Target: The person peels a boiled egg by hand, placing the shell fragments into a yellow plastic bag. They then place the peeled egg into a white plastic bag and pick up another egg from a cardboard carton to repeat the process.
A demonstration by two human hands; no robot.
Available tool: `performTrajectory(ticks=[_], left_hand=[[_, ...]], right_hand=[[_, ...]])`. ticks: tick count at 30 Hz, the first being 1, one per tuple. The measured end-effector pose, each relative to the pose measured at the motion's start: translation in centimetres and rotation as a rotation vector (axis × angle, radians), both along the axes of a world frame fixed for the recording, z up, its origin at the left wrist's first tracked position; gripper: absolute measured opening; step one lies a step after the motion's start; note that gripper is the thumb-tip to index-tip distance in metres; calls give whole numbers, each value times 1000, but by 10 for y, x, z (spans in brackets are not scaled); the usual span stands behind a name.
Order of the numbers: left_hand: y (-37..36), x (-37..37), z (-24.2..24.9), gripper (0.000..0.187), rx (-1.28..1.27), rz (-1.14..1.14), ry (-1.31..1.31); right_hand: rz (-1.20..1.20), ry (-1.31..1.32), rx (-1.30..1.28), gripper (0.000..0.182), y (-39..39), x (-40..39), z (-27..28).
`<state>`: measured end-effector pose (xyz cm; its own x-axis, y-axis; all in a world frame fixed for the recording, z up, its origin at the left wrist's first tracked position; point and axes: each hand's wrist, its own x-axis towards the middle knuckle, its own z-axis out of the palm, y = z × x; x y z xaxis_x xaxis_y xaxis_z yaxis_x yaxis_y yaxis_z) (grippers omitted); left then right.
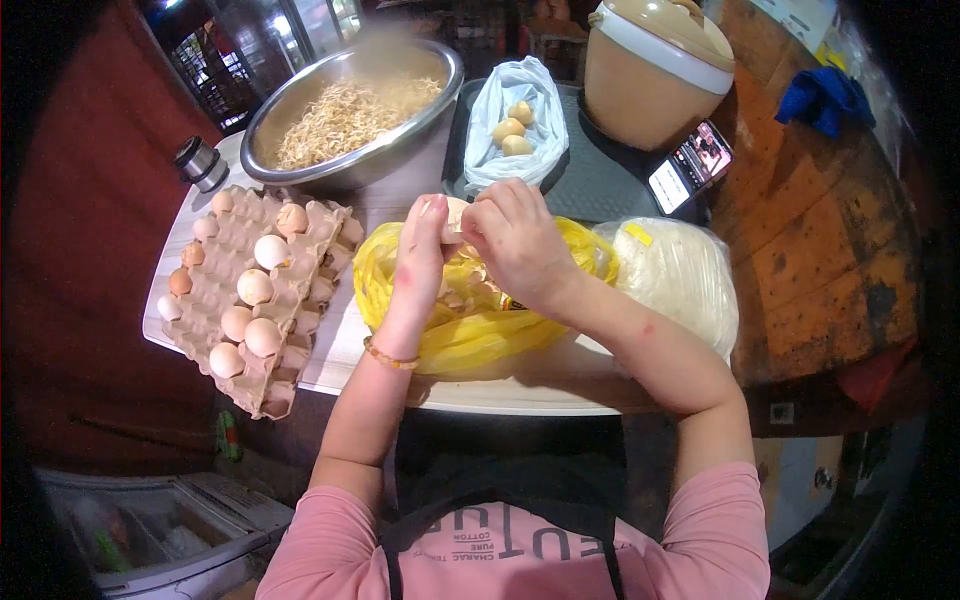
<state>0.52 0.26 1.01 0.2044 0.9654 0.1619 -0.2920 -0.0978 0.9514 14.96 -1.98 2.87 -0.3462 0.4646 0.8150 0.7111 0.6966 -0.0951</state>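
Note:
Above an open yellow plastic bag, both of my hands meet around a pale egg. My left hand holds the egg from the left, thumb toward its top. The curled fingers of my right hand press on its right side, partly hiding it. Broken shell pieces show inside the bag. To the left, a cardboard egg tray bears several white and brown eggs. Behind my hands, a pale plastic bag holds several yellowish, peeled-looking round pieces.
A large metal bowl of shredded food stands back left, beside a small jar. A dark tray, a beige lidded container and a propped phone are back right. A wrapped white bundle lies right of the yellow bag.

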Motion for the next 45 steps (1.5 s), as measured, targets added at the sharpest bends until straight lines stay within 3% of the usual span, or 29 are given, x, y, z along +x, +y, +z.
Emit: performTrajectory(ticks=[9, 15, 18, 24, 29, 36, 38, 45], left_hand=[[10, -5, -5, 33, 6, 71, 54], [13, -10, 3, 38, -224, 142, -64], [16, -17, 0, 38, -251, -9, -213], [17, -14, -7, 38, -250, 0, -207], [3, -8, 1, 29, -113, -233, -183], [5, -6, -4, 34, -40, -310, -188], [5, -4, -6, 35, -38, -229, -132], [-3, 3, -3, 28, -13, -156, -52]], right_hand=[[43, -39, -45, 22, -6, 0, 1], [72, -54, -60, 20, -10, -3, 0], [76, -109, -83, 15, -9, -2, -2], [-7, 118, -224, 15, -7, 8, 7], [66, 421, -572, 28, -9, 11, 16], [147, 461, -480, 25, 3, 16, 6], [67, 368, -333, 22, 6, 14, 1], [23, 242, -197, 16, 6, 14, -3]])
